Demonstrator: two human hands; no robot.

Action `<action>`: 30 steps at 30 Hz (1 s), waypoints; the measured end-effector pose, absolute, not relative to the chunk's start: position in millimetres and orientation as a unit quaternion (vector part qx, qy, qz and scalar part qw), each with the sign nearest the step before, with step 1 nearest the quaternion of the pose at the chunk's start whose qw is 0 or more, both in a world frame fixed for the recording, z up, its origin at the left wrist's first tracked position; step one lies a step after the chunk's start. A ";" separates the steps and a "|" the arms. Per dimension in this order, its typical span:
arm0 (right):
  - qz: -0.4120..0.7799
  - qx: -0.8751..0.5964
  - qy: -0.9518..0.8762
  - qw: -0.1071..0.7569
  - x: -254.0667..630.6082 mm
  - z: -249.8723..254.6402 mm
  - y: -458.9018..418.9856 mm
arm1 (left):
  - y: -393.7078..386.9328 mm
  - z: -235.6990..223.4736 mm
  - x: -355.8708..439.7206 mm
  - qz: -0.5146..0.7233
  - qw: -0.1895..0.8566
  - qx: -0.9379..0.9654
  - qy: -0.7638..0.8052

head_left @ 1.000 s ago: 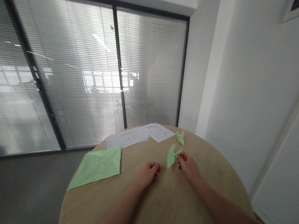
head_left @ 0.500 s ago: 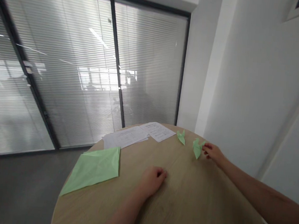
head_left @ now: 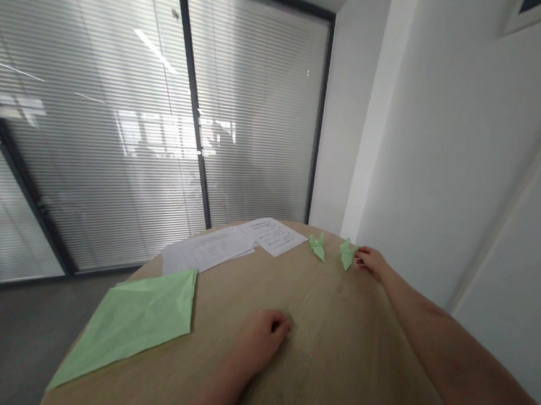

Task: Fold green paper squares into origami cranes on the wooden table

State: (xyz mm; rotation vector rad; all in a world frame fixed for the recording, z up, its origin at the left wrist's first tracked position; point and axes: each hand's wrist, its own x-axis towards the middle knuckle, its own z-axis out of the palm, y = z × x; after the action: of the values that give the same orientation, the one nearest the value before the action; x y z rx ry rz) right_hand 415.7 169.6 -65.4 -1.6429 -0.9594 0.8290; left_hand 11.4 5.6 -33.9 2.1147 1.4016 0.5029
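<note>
My right hand reaches to the far right of the round table and pinches one tip of a light green origami crane. A second green origami crane stands just left of it, with a small gap between the two. My left hand rests on the wood nearer to me, its fingers curled closed with nothing visible in them. To the left of that hand lies a stack of green paper sheets, apart from it.
Printed white sheets overlap along the far left of the wooden table, one reaching close to the left crane. Behind the table are a glass partition with blinds and a white wall on the right.
My right hand has moved the crane away from me, to about level with the other one. The view has turned slightly right; my left hand stays resting on the table.
</note>
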 end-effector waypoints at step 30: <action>0.151 -0.763 -0.430 0.458 399.9 -92.9 186.4 | 6.5 -36.2 6.7 0.211 0.285 0.769 0.533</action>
State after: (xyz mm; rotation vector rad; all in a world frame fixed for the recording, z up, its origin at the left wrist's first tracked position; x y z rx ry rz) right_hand 399.9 186.4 -92.9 -1.8810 -1.0605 0.3716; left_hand 6.7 6.5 -36.2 2.0560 1.4249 0.5635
